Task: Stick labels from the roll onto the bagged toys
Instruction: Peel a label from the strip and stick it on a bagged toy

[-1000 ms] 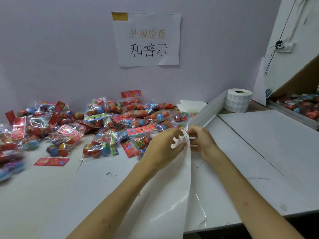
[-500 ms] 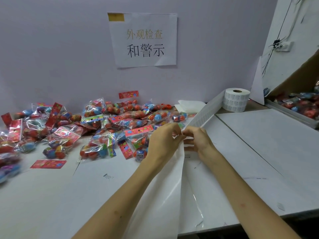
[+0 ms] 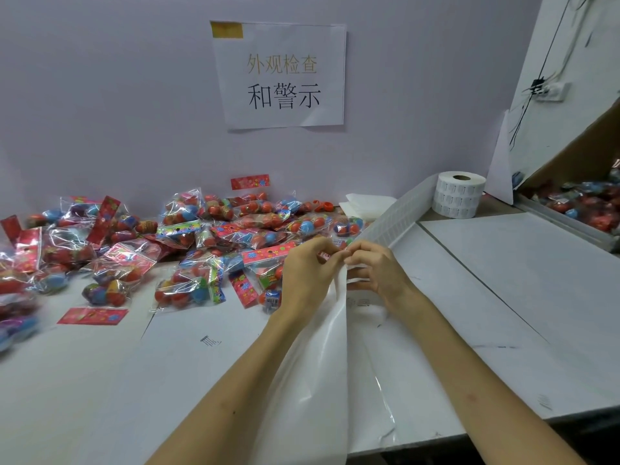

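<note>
Left hand (image 3: 308, 273) and right hand (image 3: 380, 271) are held together just right of the frame's centre, fingertips meeting. The label strip (image 3: 399, 218) is pinched between the curled fingers and thumb of each hand, at the spot where the two hands touch. Whether a single label has been lifted off cannot be told, as it is hidden by the fingertips.

The strip is led from the hands toward two o'clock, where it joins the roll (image 3: 459, 196). The roll is stood on end on the table (image 3: 503, 280), near the wall. From the hands toward six o'clock, a glossy white liner (image 3: 312, 380) is draped between the forearms and over the table's near edge.

The bagged toys (image 3: 201, 236) are heaped at nine to eleven o'clock from the hands, against the wall. They are clear bags with red patterned header cards and red and blue balls inside. The nearest bags are partly hidden behind the left hand. A loose red card (image 3: 92, 316) is laid flat at nine o'clock, apart from the heap. A stack of white sheets (image 3: 365, 204) is set between the heap and the roll. A paper sign (image 3: 281, 75) with printed characters is fixed to the wall at twelve o'clock. At three o'clock a tilted cardboard box (image 3: 577, 152) is seen, with more coloured toys inside.
</note>
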### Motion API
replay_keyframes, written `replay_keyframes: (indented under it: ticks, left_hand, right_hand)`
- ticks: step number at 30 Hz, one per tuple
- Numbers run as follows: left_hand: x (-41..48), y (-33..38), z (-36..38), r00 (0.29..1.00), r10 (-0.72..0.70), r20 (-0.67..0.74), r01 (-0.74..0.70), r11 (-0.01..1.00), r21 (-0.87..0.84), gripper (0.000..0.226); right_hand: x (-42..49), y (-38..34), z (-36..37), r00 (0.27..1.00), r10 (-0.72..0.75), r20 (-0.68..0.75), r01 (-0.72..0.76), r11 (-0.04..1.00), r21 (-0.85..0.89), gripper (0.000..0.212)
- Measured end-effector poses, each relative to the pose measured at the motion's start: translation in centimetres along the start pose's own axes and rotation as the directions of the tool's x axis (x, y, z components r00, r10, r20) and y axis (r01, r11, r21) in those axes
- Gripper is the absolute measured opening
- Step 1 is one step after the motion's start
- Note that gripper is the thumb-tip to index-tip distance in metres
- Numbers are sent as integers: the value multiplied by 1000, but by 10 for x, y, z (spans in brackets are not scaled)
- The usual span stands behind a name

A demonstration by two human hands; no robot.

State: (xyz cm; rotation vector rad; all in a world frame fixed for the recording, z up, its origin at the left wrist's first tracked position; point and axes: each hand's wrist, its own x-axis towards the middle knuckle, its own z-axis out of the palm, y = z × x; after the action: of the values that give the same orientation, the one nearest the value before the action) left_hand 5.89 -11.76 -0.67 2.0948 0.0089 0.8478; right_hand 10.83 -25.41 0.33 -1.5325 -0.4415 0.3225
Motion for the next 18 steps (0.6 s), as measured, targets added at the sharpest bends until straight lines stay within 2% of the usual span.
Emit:
replay_keyframes:
  ticks: [4, 9, 13, 18]
  left_hand:
    - [0, -3, -1, 999, 30, 21, -29, 999, -28, 9]
    - [0, -8, -2, 996, 76, 52, -75, 997, -20, 11]
    - [-3, -11, -8, 988, 138, 67, -134, 990, -52, 9]
    - [-3, -12, -10, 971, 229, 73, -230, 973, 6, 10]
  right_hand:
    - [1, 2, 0, 999, -34, -26, 32, 998, -62, 11]
    - [0, 1, 1, 998, -22, -57, 18, 997, -69, 18]
    - [0, 0, 1, 998, -24, -56, 21, 998, -53, 7]
    - [2, 2, 1, 999, -1, -34, 0, 999, -35, 15]
